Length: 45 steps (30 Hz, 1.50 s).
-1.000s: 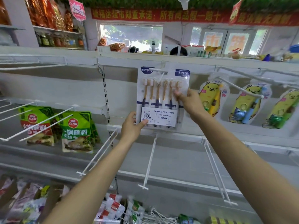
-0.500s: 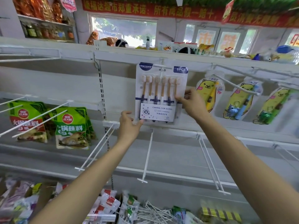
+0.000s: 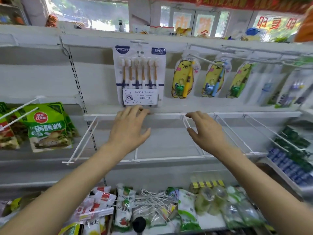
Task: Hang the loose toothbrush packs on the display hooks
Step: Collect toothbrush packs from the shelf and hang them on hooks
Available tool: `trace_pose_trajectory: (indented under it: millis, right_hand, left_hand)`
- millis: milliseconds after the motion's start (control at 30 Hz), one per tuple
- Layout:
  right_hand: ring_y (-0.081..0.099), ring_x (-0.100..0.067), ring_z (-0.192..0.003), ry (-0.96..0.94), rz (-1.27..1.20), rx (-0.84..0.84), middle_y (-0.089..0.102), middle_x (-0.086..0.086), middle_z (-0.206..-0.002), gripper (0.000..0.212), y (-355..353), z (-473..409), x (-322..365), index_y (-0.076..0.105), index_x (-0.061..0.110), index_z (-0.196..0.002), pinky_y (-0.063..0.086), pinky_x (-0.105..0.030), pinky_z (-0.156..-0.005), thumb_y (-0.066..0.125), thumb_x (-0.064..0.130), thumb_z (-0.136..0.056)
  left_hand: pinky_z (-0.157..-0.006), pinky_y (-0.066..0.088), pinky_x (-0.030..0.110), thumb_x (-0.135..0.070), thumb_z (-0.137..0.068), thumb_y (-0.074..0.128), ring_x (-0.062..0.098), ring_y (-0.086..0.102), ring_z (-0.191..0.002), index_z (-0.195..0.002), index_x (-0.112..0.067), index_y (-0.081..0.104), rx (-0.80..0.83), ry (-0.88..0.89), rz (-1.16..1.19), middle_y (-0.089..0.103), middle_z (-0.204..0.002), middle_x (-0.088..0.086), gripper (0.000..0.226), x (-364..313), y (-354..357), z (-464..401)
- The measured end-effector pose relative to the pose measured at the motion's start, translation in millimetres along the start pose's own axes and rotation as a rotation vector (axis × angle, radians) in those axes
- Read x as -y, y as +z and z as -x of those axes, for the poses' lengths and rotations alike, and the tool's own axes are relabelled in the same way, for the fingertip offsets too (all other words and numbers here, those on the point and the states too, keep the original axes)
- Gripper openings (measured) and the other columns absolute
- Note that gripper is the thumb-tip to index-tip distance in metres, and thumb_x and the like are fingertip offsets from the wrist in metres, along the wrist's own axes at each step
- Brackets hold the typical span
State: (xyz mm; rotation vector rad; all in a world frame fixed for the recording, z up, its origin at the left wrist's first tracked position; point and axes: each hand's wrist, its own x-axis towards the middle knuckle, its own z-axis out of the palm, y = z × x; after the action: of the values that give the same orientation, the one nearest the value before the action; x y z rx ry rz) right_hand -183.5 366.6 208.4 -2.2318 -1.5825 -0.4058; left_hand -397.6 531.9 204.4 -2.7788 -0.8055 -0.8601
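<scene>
6-pack toothbrush card [image 3: 139,77] hangs by its top slot on the upper hook [image 3: 139,43], so it needs no support: left hand [image 3: 128,131] and right hand [image 3: 205,133] both spread, empty, just below it, gripping nothing.

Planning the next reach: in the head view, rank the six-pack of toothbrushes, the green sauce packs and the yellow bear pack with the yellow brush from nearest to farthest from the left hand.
1. Six-pack: hangs just above the left hand.
2. Bear pack: up and to the right.
3. Sauce packs: far left, on their own hooks.
</scene>
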Motion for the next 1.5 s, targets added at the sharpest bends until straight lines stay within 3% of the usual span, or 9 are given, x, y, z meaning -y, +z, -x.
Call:
trace_pose_trajectory:
  millis: [333,500,733,1100,1500]
  right_hand:
    - [0.057,-0.03,-0.116,0.158,0.149,-0.054,0.059,-0.004,-0.131,0.052,-66.5,124.2,-62.7,0.048,0.017,-0.141,0.051,-0.041,-0.081,0.066,0.024,-0.092]
    - [0.056,-0.028,-0.116,0.28,0.199,-0.102,0.06,-0.005,-0.129,0.056,-101.4,196.1,-117.8,0.05,0.014,-0.14,0.049,-0.039,-0.089,0.069,0.02,-0.088]
    - [0.052,-0.028,-0.125,0.387,0.313,-0.061,0.056,-0.006,-0.137,0.055,-153.6,298.9,-223.7,0.051,0.013,-0.14,0.041,-0.038,-0.103,0.068,0.031,-0.09]
    - [0.051,-0.031,-0.127,0.411,0.351,0.007,0.056,-0.009,-0.137,0.058,-220.9,393.9,-380.2,0.053,0.009,-0.138,0.042,-0.043,-0.106,0.069,0.034,-0.088]
    - [0.049,-0.028,-0.128,0.459,0.328,-0.007,0.058,-0.005,-0.134,0.056,-218.9,383.7,-541.4,0.052,0.013,-0.139,0.04,-0.041,-0.108,0.068,0.035,-0.09]
  left_hand:
    - [-0.101,0.043,0.042,-0.055,-0.08,0.048,0.026,0.056,-0.117,-0.13,-0.026,0.057,0.078,0.297,0.153,0.059,-0.125,0.002,0.058,-147.8,20.9,-7.1]
    - [-0.102,0.044,0.044,-0.055,-0.083,0.045,0.029,0.058,-0.115,-0.135,-0.024,0.055,0.135,0.412,0.242,0.06,-0.128,0.004,0.062,-240.6,32.6,-15.2]
    - [-0.1,0.042,0.042,-0.055,-0.084,0.048,0.024,0.054,-0.118,-0.133,-0.027,0.052,0.173,0.533,0.325,0.057,-0.129,-0.002,0.057,-401.5,56.7,-17.1]
    - [-0.101,0.042,0.042,-0.053,-0.088,0.056,0.022,0.052,-0.122,-0.141,-0.031,0.046,0.213,0.567,0.366,0.053,-0.135,-0.004,0.058,-604.7,95.8,-34.6]
    - [-0.1,0.043,0.043,-0.047,-0.089,0.06,0.023,0.052,-0.124,-0.138,-0.031,0.049,0.237,0.542,0.4,0.055,-0.136,-0.003,0.053,-726.6,174.9,-124.9]
